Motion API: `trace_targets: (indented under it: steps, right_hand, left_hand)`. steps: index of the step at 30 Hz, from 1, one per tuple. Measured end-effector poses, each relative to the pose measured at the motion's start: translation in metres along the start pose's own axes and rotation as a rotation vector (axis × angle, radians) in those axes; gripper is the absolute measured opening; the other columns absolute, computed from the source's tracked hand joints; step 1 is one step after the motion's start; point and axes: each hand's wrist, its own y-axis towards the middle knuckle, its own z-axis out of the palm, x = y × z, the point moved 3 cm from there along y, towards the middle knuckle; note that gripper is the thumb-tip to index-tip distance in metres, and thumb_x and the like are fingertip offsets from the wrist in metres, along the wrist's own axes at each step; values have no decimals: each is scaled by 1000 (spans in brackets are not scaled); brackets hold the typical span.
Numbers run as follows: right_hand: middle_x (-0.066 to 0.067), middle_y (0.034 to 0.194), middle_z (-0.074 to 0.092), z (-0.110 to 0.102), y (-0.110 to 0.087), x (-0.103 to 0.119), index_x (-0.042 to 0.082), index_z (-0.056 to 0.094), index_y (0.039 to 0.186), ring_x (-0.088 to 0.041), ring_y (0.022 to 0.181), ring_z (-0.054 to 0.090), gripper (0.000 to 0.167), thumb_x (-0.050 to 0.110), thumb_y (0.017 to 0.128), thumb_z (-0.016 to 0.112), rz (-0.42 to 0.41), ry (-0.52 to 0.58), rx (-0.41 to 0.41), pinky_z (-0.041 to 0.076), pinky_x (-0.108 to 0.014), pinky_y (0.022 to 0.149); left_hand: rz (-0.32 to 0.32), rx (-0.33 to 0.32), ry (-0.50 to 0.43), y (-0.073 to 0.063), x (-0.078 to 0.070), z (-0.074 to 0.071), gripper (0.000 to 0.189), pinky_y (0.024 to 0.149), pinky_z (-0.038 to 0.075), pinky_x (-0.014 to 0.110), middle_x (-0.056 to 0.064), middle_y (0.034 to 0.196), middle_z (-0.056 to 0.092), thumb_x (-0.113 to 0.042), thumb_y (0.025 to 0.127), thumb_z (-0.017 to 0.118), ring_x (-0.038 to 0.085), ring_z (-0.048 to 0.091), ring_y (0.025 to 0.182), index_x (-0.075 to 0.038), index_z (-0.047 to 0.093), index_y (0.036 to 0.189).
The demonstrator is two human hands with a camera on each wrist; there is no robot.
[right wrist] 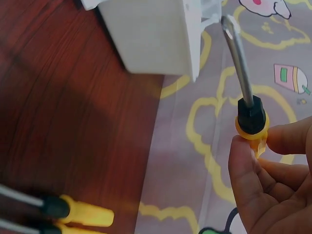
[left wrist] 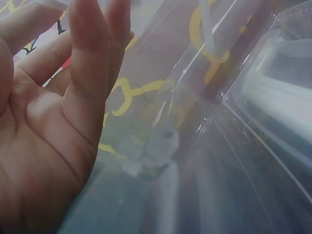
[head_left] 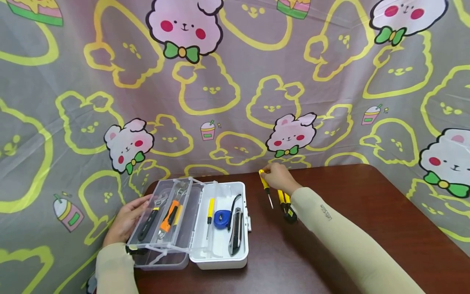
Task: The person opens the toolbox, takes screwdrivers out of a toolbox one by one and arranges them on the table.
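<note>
My right hand pinches a screwdriver by its yellow handle over the table, the metal shaft pointing down in the head view. Beneath that forearm lie yellow-handled screwdrivers and a black-and-yellow object, partly covered by the sleeve. At the left edge of the toolbox's raised clear tray, my left hand touches with extended fingers. Inside the white toolbox are another yellow screwdriver, a blue tape measure, a bent black hex key and a grey-black utility knife.
Through the clear tray show a black-handled adjustable wrench, an orange tool and a second metal wrench head. The toolbox stands on a dark red-brown table. A patterned cloth hangs behind.
</note>
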Motion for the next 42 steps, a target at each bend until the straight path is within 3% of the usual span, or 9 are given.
trace_targets:
  steps: [2,6,9,14,22,27,33,36,42]
  right_hand:
    - [-12,83,63,-2,-1,-5,0,64,125,-20,53,54,37,23,96,60,11,12,5,48,-36,67]
    - [-16,112,65,-6,-3,-16,-2,61,128,-19,56,57,39,22,97,60,9,11,1,49,-33,63]
    - [-18,119,64,-9,-4,-23,-2,61,127,-19,59,60,39,21,97,60,11,2,2,50,-33,63]
    - [-13,100,67,-13,-6,-33,-2,65,121,-17,63,60,35,22,96,60,23,-32,-17,50,-35,67]
    - [-15,106,65,-19,-11,-53,-3,61,127,-23,62,60,40,23,98,58,89,-6,10,49,-32,58]
    - [-13,87,65,-28,-12,-60,-4,62,124,-23,60,59,37,22,98,57,74,-38,-5,47,-33,54]
    - [-13,82,63,-35,-11,-73,-3,65,116,-19,55,55,31,21,97,58,71,-85,-14,46,-32,54]
    - [-15,83,64,-38,-12,-78,-5,66,114,-20,59,55,31,20,97,58,60,-116,-19,45,-33,56]
    - [-20,106,66,-43,-14,-88,-9,65,116,-26,76,59,36,20,96,59,46,-173,-41,48,-39,67]
  left_hand:
    - [3,1,9,0,-1,0,71,80,54,30,-10,118,57,-41,94,62,9,62,98,-8,35,151]
    - [-1,1,4,-1,-2,0,70,80,54,32,-8,118,57,-41,94,61,10,63,98,-9,35,151]
    - [-6,-4,2,-1,-2,0,70,79,55,32,-8,118,58,-41,94,61,11,63,97,-9,36,151]
    - [-10,-8,1,-1,-1,-1,71,79,55,32,-5,119,58,-42,94,62,12,63,97,-9,36,151]
    - [-8,-3,-20,1,3,-2,71,79,55,33,-6,118,58,-41,93,63,13,64,96,-10,38,150]
    - [-4,1,-21,1,2,-2,72,80,55,33,-4,120,58,-42,92,63,13,64,97,-9,37,151]
    - [-6,-3,-17,0,1,-1,73,80,55,33,-4,120,57,-42,92,64,13,64,97,-9,37,150]
    - [-7,-5,-12,0,0,-1,73,80,55,33,-4,120,57,-43,92,64,12,64,97,-9,37,151]
    - [1,-4,-34,0,0,-1,71,78,55,33,-5,113,62,-40,93,64,14,65,95,-6,37,150]
